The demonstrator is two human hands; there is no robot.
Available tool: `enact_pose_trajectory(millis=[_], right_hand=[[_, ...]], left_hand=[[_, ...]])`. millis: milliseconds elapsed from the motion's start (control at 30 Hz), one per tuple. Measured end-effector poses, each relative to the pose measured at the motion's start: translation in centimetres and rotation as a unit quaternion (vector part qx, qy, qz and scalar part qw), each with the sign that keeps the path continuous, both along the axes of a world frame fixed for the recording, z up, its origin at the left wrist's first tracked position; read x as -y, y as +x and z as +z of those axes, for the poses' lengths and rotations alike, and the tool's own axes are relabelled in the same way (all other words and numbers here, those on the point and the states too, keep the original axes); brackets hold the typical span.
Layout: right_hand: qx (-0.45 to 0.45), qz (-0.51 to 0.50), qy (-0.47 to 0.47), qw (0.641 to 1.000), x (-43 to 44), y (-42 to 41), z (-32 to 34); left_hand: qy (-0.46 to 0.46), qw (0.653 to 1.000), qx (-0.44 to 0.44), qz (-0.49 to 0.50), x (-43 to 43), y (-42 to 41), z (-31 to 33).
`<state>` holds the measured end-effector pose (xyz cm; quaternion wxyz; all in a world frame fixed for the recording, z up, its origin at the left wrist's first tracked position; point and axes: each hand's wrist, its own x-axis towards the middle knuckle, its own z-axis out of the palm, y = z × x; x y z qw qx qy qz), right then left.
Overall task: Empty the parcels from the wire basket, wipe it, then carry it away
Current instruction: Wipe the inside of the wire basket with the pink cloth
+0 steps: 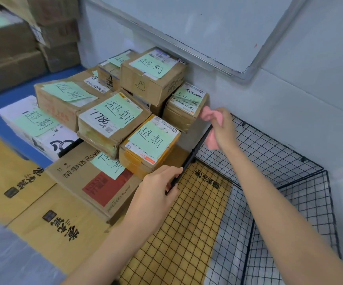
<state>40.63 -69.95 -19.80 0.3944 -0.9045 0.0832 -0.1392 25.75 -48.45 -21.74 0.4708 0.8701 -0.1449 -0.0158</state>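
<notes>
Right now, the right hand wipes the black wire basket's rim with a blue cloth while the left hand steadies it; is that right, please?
No: the head view shows a pink cloth, not blue. The right hand holds it at the black wire basket's rim; the left hand steadies it.

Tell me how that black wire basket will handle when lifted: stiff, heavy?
Probably light: the wire basket is thin open mesh with nothing in it. May flex a little: thin wire panels on a slim frame. It looks wide, so lifted by one rim, where the left hand grips, it would likely tilt.
</notes>
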Motion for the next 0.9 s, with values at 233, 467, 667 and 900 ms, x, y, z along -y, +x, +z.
enact_pose_trajectory(millis=[233, 467, 667, 900], right_hand=[[-0.012, 0.070, 0.069, 0.995, -3.4, -7.8, -2.8], [-0.026, 0.089, 0.057, 0.994, -1.9, -6.0, -2.1], [-0.033, 0.034, 0.044, 0.998, 1.6, 0.9, -0.4], [-0.009, -0.021, 0.031, 0.999, 1.1, 1.2, -1.4]], left_hand=[[-0.005, 1.000, -0.004, -0.010, 0.1, -0.3, 0.2], [0.000, 1.000, -0.003, -0.011, 0.0, -0.3, 0.4], [-0.007, 1.000, 0.000, -0.002, -0.1, -0.2, 0.1], [-0.016, 1.000, 0.001, 0.003, -0.1, -0.1, 0.1]])
